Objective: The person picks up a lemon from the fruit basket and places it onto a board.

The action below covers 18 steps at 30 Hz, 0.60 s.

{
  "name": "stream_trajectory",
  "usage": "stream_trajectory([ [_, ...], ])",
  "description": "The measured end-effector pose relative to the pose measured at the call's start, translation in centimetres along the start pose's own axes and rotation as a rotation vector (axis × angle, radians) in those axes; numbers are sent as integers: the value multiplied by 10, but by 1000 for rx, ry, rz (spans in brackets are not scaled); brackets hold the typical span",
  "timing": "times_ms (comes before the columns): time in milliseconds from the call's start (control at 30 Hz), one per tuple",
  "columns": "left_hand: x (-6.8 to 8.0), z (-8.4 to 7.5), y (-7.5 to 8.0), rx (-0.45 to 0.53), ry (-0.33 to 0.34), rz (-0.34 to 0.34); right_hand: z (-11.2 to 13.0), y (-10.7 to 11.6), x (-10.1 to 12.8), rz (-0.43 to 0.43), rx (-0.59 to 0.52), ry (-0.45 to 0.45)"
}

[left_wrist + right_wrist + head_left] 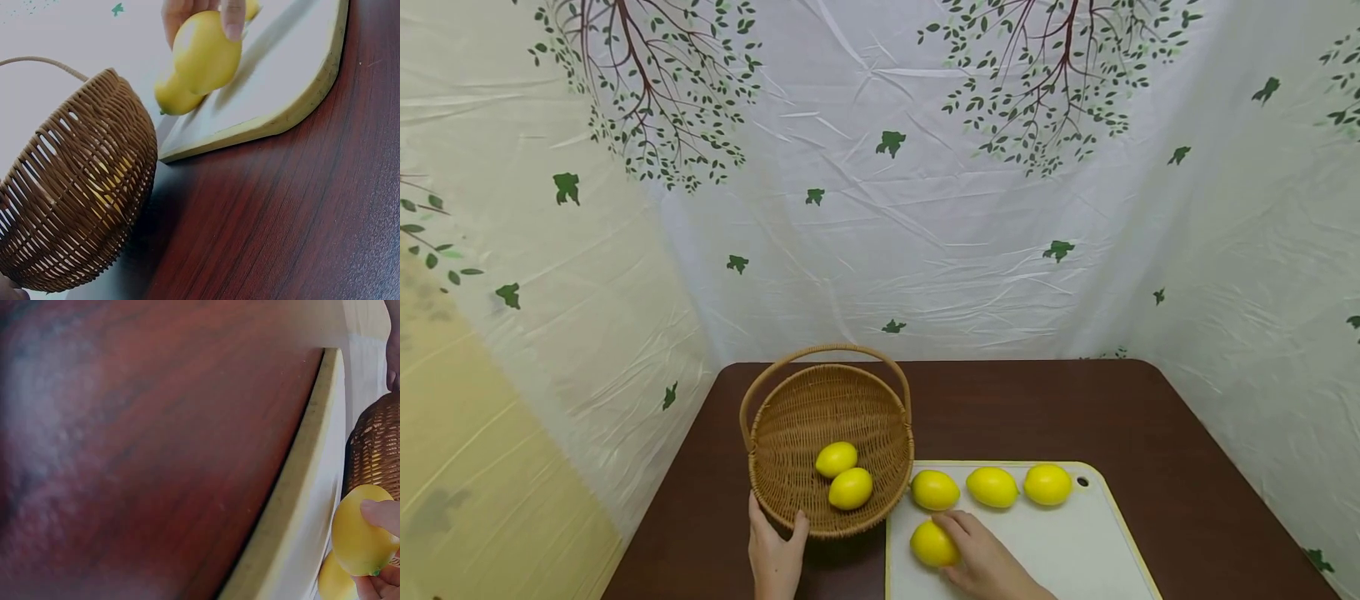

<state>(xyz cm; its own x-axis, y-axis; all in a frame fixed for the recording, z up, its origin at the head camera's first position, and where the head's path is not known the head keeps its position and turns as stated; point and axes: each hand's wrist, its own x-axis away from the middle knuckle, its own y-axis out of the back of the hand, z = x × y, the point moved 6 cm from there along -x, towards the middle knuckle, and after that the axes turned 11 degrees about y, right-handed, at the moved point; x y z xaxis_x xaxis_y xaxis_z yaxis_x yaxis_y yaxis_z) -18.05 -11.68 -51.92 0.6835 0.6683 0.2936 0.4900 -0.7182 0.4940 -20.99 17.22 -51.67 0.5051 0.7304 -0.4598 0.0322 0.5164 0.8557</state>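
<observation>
A wicker basket (790, 417) with a hoop handle sits tilted toward me on the dark wooden table, with two lemons (844, 475) inside. My left hand (775, 550) grips its near rim. My right hand (977, 558) holds a lemon (932, 543) at the near left of a white cutting board (1075, 550). In the left wrist view that lemon (206, 53) shows under fingertips (232, 19), beside the basket (81, 187). In the right wrist view the lemon (362, 531) is pinched beside the basket (375, 444).
Three more lemons (992, 487) lie in a row along the board's far edge. The table (1037, 408) is bare behind the board. A leaf-printed white sheet (925, 208) walls in the table at the back and both sides.
</observation>
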Motion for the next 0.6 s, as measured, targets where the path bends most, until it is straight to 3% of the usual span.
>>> stream_trajectory([
  [600,-2,1,0,-3,18,18,-3,-10,3,80,-99,-93],
])
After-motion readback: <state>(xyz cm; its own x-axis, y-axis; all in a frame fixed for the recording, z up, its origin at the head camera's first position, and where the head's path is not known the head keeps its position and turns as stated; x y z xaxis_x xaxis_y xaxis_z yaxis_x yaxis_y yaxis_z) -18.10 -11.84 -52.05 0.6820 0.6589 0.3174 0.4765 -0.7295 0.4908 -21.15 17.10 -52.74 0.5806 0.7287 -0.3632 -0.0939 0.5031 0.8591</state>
